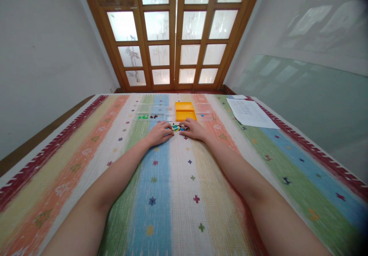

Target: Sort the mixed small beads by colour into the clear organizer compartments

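Observation:
Both my arms stretch out over a striped, colourful cloth [172,179]. My left hand [159,132] and my right hand [194,128] rest palm down on either side of a small heap of tiny coloured pieces [177,127]. The fingertips of both hands touch the heap, fingers bent inward. Whether either hand pinches a piece is too small to tell. Just beyond the heap lies an orange tray [184,111]. Left of it stand clear compartments [149,114] with green and dark pieces inside.
A printed white sheet of paper [249,113] lies at the far right of the cloth. Wooden doors with frosted panes [175,33] stand behind the table. A clear box [204,114] sits right of the orange tray.

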{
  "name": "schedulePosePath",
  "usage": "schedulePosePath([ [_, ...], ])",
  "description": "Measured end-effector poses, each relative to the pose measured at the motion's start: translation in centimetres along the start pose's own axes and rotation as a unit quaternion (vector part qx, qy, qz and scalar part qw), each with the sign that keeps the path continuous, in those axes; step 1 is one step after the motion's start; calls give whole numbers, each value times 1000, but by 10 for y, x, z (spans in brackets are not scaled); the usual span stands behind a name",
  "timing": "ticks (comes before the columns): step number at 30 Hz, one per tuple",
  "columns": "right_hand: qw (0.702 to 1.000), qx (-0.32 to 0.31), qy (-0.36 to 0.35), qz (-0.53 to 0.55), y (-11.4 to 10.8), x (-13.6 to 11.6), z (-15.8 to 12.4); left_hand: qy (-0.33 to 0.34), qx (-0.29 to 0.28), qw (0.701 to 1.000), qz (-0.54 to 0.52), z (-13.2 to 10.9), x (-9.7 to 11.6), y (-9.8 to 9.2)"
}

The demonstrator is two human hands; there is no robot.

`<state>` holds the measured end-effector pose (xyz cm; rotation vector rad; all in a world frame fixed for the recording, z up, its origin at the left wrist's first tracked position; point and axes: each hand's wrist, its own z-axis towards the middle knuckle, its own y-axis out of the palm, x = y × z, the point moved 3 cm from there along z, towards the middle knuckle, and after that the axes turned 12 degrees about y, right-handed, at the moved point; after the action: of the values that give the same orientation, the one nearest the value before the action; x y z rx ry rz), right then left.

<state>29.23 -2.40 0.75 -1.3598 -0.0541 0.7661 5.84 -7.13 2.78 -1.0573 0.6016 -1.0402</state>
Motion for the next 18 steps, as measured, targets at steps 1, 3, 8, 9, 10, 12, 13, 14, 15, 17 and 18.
schedulePosePath([
  [1,1000,-6,-7,6,-1,2,0,-1,1,1000,-1,0,0,-1],
  [3,1000,-4,-10,7,-2,4,0,-7,5,1000,-3,-1,1,-2],
  [8,999,31,1,-23,2,2,0,7,-1,1000,-6,0,7,-5],
  [9,999,37,2,-26,3,2,0,16,-8,1000,-6,0,9,-5],
  [10,999,42,3,-28,4,3,1,24,-14,1000,-6,1,9,-4],
  [12,999,48,4,-23,5,5,1,27,-21,999,-2,1,8,-1],
  [13,999,50,4,-15,5,7,2,23,-20,1000,2,1,7,0],
  [14,999,50,6,-2,5,9,2,16,-17,1000,8,1,5,2],
  [15,999,49,9,14,5,11,3,9,-13,1000,13,0,3,2],
  [17,998,46,15,47,3,15,3,2,-8,1000,18,-1,1,3],
  [18,997,44,17,59,1,16,3,2,-7,1000,17,-2,0,3],
])
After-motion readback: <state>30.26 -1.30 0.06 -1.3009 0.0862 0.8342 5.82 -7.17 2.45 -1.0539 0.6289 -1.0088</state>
